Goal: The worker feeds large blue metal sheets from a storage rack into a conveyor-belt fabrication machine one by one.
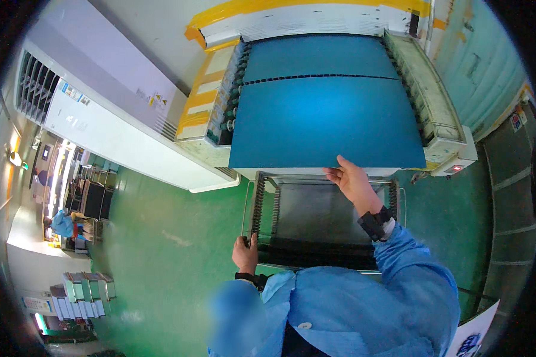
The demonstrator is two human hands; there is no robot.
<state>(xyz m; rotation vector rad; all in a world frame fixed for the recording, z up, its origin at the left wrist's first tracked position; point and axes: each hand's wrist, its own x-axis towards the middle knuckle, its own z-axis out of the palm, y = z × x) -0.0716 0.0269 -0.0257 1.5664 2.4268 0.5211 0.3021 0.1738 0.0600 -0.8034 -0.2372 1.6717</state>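
Note:
A large blue panel lies flat on the roller conveyor, its front edge reaching out toward me. Just at that edge is my right hand, thumb apart from the fingers; whether it touches the panel I cannot tell. Behind this sheet, across a narrow gap, lies a second blue panel. Below the conveyor's end stands a slotted metal rack with dark sheets in it. My left hand is closed around the rack's near left corner.
Rollers and a taped side housing border the panels. A white cabinet stands left, dark grey panelling right. Across the green floor, a person in blue works beside racks at far left.

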